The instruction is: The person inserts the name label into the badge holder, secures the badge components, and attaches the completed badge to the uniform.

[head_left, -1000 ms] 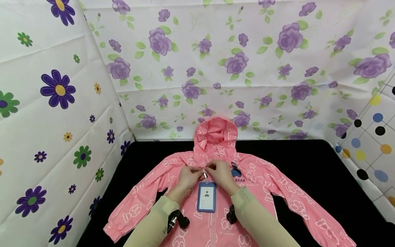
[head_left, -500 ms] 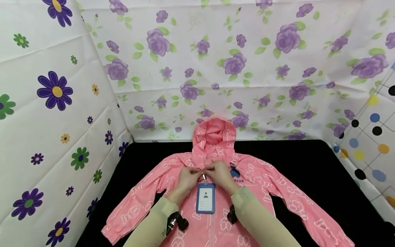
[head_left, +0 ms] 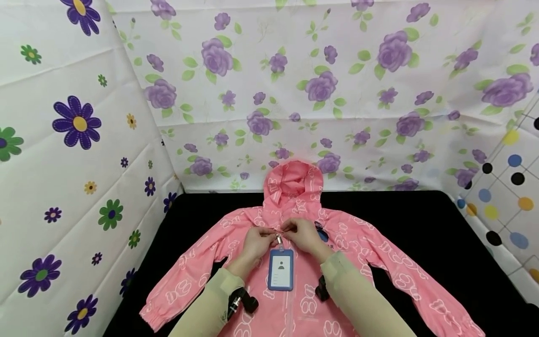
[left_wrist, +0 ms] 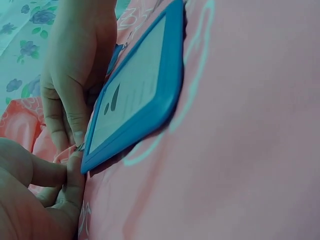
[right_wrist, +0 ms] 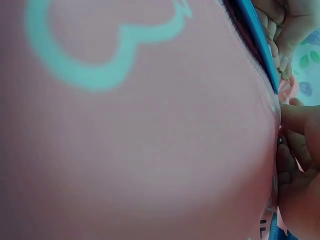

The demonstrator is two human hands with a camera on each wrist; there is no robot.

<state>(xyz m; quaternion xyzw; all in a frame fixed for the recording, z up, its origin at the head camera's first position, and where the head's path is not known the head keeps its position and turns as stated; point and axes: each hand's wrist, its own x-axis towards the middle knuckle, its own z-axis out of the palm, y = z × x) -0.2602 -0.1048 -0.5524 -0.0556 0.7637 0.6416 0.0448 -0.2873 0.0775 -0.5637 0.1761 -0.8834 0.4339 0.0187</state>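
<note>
A pink hooded jacket (head_left: 269, 313) with white outline prints lies spread out, hood at the far end. On its front, below the collar, lies a blue badge holder (head_left: 280, 286) with a white card and a metal clip (head_left: 280, 239) at its top. My left hand (head_left: 257, 244) pinches the top of the clip between thumb and fingers. Just right of it, my right hand (head_left: 304, 236) pinches the pink fabric beside the clip, fingertips almost meeting the left ones. In the right wrist view, the right hand (right_wrist: 302, 160) has fingers and thumb closed at the jacket front.
Under the jacket is a black table surface (head_left: 404, 210). Behind stands a white sheet (head_left: 252, 70) with purple roses. A flower-print sheet (head_left: 42, 187) hangs on the left, and a dotted sheet (head_left: 505, 206) on the right.
My right hand and forearm have shifted slightly right, covering more of the jacket's dark bear print. The left hand stays at the clip, and the badge holder lies almost as before.
</note>
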